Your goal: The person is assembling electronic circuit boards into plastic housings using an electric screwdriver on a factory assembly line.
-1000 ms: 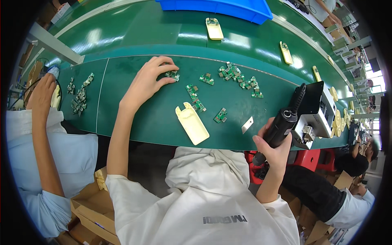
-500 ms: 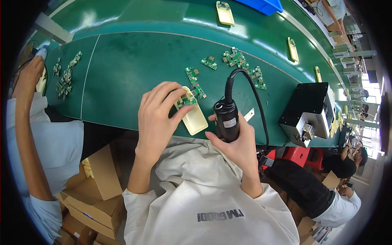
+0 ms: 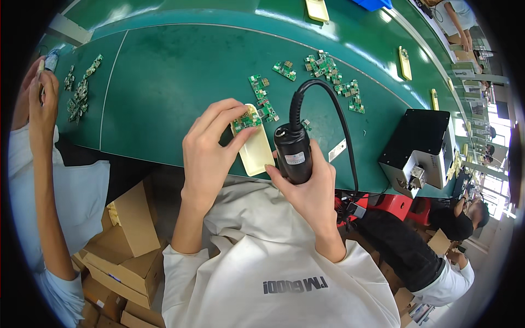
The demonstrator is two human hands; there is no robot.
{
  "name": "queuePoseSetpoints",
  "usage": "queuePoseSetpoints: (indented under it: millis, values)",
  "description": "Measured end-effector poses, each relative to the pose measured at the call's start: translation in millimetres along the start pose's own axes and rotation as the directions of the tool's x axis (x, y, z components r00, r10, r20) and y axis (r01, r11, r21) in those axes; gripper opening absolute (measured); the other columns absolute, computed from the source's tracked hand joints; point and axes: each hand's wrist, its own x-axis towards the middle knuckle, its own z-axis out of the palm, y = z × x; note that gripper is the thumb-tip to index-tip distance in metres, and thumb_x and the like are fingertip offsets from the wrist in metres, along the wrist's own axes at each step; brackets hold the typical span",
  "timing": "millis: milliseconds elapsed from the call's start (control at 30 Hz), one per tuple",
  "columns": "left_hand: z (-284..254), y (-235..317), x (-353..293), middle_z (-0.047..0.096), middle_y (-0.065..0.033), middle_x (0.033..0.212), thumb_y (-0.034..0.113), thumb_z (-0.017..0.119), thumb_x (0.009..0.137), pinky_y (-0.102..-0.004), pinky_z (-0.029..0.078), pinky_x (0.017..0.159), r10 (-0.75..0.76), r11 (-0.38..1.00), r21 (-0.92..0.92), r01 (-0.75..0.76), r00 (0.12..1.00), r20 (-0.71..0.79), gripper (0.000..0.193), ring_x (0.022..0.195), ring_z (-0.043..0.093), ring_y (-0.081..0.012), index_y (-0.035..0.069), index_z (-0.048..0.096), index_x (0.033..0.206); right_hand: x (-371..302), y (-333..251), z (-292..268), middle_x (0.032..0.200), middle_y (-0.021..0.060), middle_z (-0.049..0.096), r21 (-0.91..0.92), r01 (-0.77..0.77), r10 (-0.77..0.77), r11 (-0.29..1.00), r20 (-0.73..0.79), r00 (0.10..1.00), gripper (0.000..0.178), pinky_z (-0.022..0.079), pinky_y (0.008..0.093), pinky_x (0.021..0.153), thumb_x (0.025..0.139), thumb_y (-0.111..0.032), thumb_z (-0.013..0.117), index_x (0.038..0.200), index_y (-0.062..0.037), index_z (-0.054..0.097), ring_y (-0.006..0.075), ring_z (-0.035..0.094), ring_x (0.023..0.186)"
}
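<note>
The left hand [image 3: 210, 150] pinches one small green board [image 3: 247, 119] between thumb and fingertips, its grip pressed onto the board's edges, and holds it over the upper end of one cream tray [image 3: 256, 150] that lies at the near edge of the green worktop [image 3: 164, 82]. The right hand [image 3: 311, 186] is wrapped tight around one black driver [image 3: 292, 153] held upright just right of the tray — its grip is closed on the barrel, and a black cable [image 3: 328, 104] arcs up from the top and down past the wrist.

Loose boards lie beyond the tray: three or four [image 3: 261, 93] in a short row touching or just behind it, one [image 3: 284, 70] further back, and a dense cluster [image 3: 333, 79] to the right, too tangled to count exactly. One white label [image 3: 337, 150] lies near the worktop's edge. One black box [image 3: 418, 145] stands at the right end.

On the strip behind, three more cream trays show — one [image 3: 317, 10] at the top, two [image 3: 405, 62] along the right. At the far left another person's hands [image 3: 41, 90] are raised beside a second scatter of boards [image 3: 79, 93]. Cartons [image 3: 128, 240] stand below the worktop.
</note>
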Motion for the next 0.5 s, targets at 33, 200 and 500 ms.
queuePoseSetpoints:
  millis: [33, 200, 500]
  values:
    - [0.0, -0.1, -0.3, 0.067, -0.0059, 0.103, 0.005, 0.08, 0.068, -0.0328, 0.052, 0.075, -0.031, 0.998, -0.062, 0.03, 1.0, -0.007, 0.031, 0.088, 0.065, -0.0238, 0.002, 0.067, 0.097, 0.0, -0.3, 0.8, 0.087, 0.0089, 0.072, -0.008, 0.002, -0.003, 1.0, -0.014, 1.0, 0.038, 0.053, 0.0284, 0.068, 0.072, -0.007, 0.08, 0.101, 0.0005, 0.056, 0.0156, 0.069, 0.072]
    - [-3.4, -1.9, 2.4, 0.067, -0.0075, 0.102, 0.002, 0.079, 0.068, -0.0316, 0.053, 0.077, -0.04, 0.993, -0.106, 0.042, 0.999, 0.012, 0.031, 0.088, 0.066, -0.024, 0.0, 0.068, 0.096, 0.6, -0.9, 2.7, 0.084, 0.0093, 0.072, -0.039, -0.013, 0.013, 0.999, -0.01, 1.0, 0.036, 0.054, 0.0295, 0.069, 0.073, -0.008, 0.08, 0.098, 0.0, 0.056, 0.0178, 0.071, 0.073]
    - [-3.5, 0.6, -0.2, 0.066, -0.0075, 0.105, -0.002, 0.079, 0.065, -0.0304, 0.051, 0.083, -0.091, 0.992, -0.089, 0.093, 0.995, 0.027, 0.034, 0.092, 0.065, -0.0205, -0.001, 0.068, 0.097, 0.7, 0.2, 3.2, 0.083, 0.01, 0.071, -0.018, -0.013, 0.013, 1.0, -0.021, 1.0, 0.036, 0.054, 0.0297, 0.067, 0.073, -0.008, 0.08, 0.098, 0.0, 0.055, 0.0181, 0.07, 0.071]
